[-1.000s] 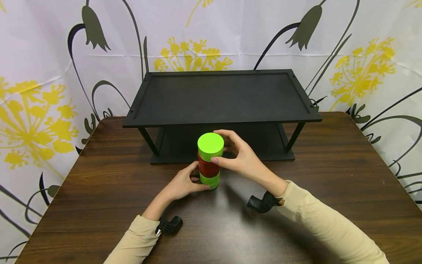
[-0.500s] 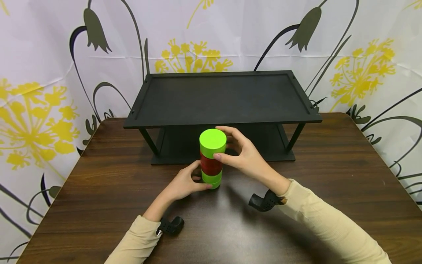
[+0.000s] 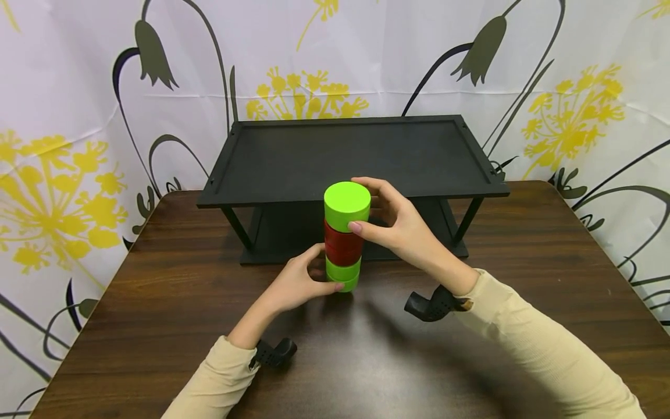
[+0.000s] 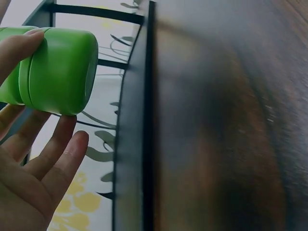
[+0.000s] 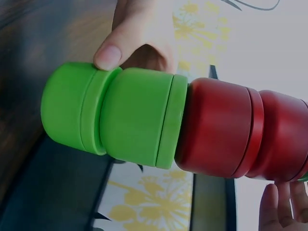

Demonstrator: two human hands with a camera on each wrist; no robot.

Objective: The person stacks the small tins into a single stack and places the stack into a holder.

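Observation:
Between the hands stands an upright stack of small round lidded jars. On top is a bright green jar [image 3: 347,199], below it red jars [image 3: 342,247], and at the bottom two green jars [image 5: 134,118]. My left hand [image 3: 298,284] grips the bottom of the stack, thumb in front and fingers behind. The right hand [image 3: 398,224] holds the top green jar between thumb and fingers. In the left wrist view, the lowest green jar [image 4: 62,72] is off the table, its underside in the air. Most right-hand fingers are hidden behind the stack in the head view.
A black two-tier shelf [image 3: 345,157] stands behind the stack; its lower tier [image 3: 282,233] lies close to the tabletop. The brown wooden table [image 3: 146,314] spreads around it. A white cloth with flower prints [image 3: 335,58] hangs at the back.
Both hands have raised the stack and shifted it slightly right and toward the shelf. The grips look the same, and the stack stays upright.

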